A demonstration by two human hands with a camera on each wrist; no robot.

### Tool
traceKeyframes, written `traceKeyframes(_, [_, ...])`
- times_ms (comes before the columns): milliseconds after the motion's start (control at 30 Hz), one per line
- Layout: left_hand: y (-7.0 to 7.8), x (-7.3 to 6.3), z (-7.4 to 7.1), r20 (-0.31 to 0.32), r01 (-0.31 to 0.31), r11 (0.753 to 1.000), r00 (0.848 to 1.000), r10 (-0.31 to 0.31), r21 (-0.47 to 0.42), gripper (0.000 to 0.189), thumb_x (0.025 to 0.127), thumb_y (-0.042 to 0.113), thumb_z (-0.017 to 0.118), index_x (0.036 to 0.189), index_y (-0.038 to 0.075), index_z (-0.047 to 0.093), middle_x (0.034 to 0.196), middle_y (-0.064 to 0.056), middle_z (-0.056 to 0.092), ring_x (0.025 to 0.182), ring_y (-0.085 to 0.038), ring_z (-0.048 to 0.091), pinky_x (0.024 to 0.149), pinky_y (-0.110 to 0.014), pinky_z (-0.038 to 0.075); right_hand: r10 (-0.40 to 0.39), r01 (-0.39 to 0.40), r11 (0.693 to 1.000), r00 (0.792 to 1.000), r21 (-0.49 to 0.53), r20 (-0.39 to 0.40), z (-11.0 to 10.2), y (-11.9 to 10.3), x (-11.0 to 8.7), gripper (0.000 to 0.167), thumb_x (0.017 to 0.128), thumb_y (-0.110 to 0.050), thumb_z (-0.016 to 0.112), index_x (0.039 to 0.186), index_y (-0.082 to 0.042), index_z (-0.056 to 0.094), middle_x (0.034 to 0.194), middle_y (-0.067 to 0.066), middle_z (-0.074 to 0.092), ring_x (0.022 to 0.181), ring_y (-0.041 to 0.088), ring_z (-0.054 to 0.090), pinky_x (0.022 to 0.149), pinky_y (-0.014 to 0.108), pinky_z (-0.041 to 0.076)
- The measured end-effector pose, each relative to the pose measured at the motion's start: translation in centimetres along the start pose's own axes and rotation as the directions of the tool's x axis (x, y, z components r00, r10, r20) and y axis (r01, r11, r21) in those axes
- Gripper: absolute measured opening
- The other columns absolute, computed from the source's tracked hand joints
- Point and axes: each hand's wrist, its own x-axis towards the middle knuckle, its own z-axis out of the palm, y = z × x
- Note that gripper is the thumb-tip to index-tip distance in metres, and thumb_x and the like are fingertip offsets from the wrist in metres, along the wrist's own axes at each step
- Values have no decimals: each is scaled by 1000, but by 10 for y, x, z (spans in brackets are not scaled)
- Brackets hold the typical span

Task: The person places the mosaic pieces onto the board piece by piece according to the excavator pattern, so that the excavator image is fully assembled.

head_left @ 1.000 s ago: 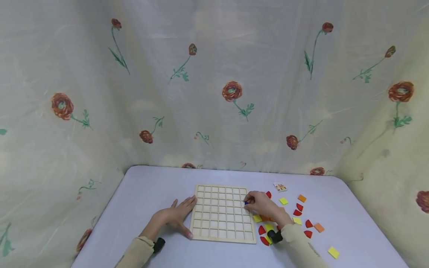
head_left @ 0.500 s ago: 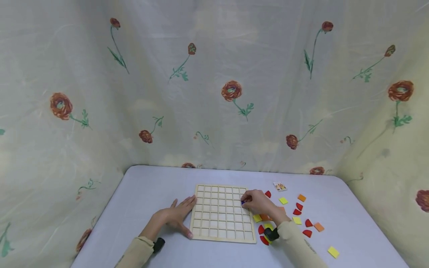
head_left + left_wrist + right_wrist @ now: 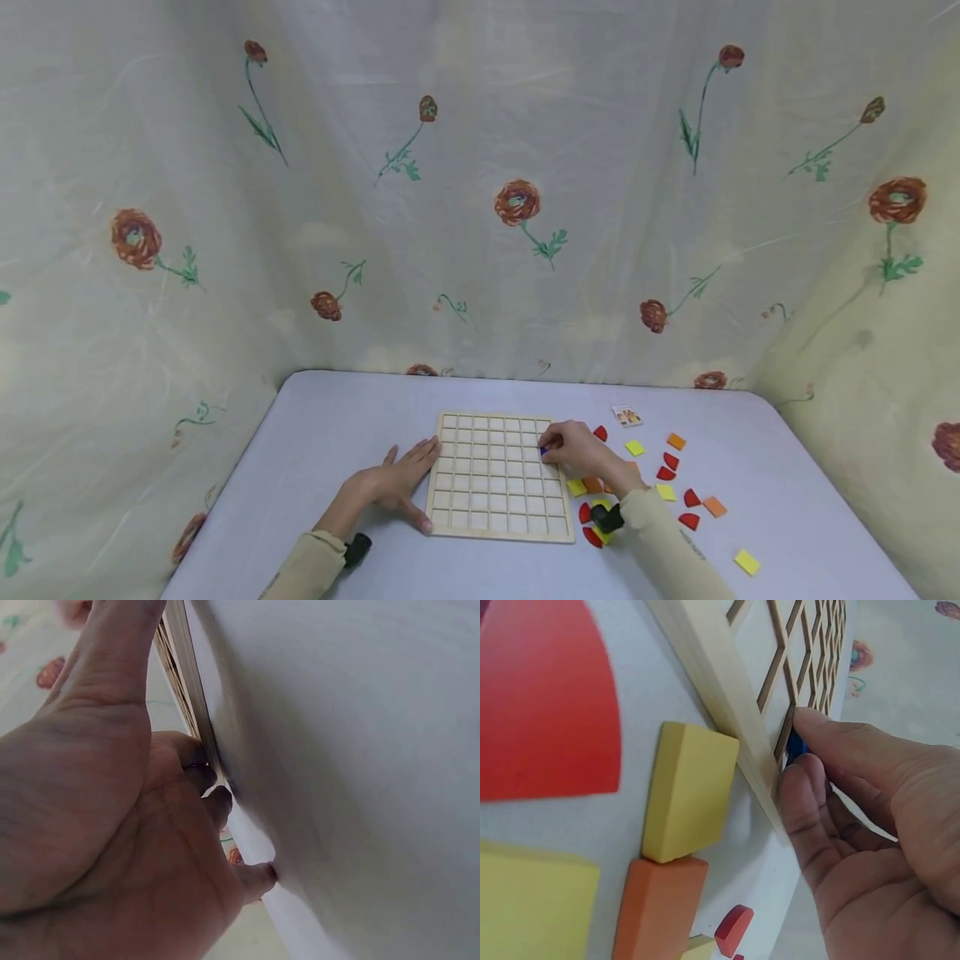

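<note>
A pale wooden grid board (image 3: 498, 477) with several rows of square cells lies flat on the table. My right hand (image 3: 577, 447) is over the board's right edge, pinching a small blue piece (image 3: 798, 745) between thumb and fingers, right at a cell near that edge. Most of the blue piece is hidden by the fingertips. My left hand (image 3: 397, 483) rests at the board's left side with fingers spread and straight, fingertips along the frame and thumb near the lower left corner. In the left wrist view its fingers (image 3: 217, 806) lie against the board's side.
Loose red quarter-round pieces (image 3: 691, 522), yellow squares (image 3: 747, 562) and orange squares (image 3: 715, 507) lie scattered right of the board, some close beside its frame under my right forearm. A small printed card (image 3: 627, 417) lies toward the back right. Floral curtains (image 3: 480, 250) hang around the table.
My right hand has moved slightly left with the blue piece, from the board's right frame to over a cell in the rightmost column. The left hand stays put.
</note>
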Motion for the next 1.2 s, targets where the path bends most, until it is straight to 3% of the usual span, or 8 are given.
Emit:
traceKeyframes(267, [-3, 2, 2, 21, 18, 1000, 1000, -18, -15, 130, 60, 60, 81, 156, 11, 8, 164, -6, 1, 152, -24, 2, 120, -58, 2, -59, 59, 998, 998, 1, 9, -4, 3, -4, 18, 83, -15, 76, 98, -11, 67, 86, -3, 62, 79, 13, 53, 73, 23, 48])
traceKeyframes(467, [-8, 3, 5, 17, 21, 1000, 1000, -20, -24, 131, 59, 61, 81, 156, 13, 8, 165, -5, 1, 152, -23, 1, 120, -57, 2, -117, 117, 993, 993, -22, -1, -20, 8, -20, 16, 85, -11, 72, 100, -8, 66, 88, -1, 61, 80, 15, 52, 69, 23, 47])
traceKeyframes(667, [-7, 1, 5, 11, 7, 999, 1000, -7, -39, 131, 59, 60, 82, 156, 11, 9, 164, -7, 3, 152, -25, 3, 120, -59, 3, -20, 28, 997, 995, -74, 96, -35, 17, -45, 22, 83, -8, 73, 102, -9, 63, 93, 1, 60, 86, 19, 51, 75, 31, 47])
traceKeyframes(800, [-7, 0, 4, 7, 7, 999, 1000, -7, -42, 131, 59, 60, 82, 156, 11, 9, 164, -7, 3, 152, -25, 4, 120, -59, 2, -3, 18, 995, 988, -97, 154, -34, 25, -56, 25, 82, -12, 76, 103, -11, 62, 95, 0, 59, 88, 18, 51, 75, 31, 47])
traceKeyframes(967, [-6, 1, 5, 6, 3, 999, 1000, -3, -41, 131, 59, 60, 81, 156, 11, 9, 164, -7, 3, 152, -26, 3, 120, -59, 2, -1, 20, 992, 990, -128, 142, -28, 34, -61, 22, 81, -10, 76, 99, -15, 63, 88, -1, 56, 83, 16, 50, 66, 26, 45])
traceKeyframes(1200, [-4, 4, 4, 7, 0, 999, 1000, 0, -32, 131, 59, 61, 80, 156, 11, 8, 164, -7, 2, 152, -25, 2, 120, -58, 2, 24, -11, 991, 996, -133, 91, -28, 40, -62, 18, 81, -11, 77, 94, -13, 64, 83, 0, 56, 80, 15, 51, 66, 25, 46])
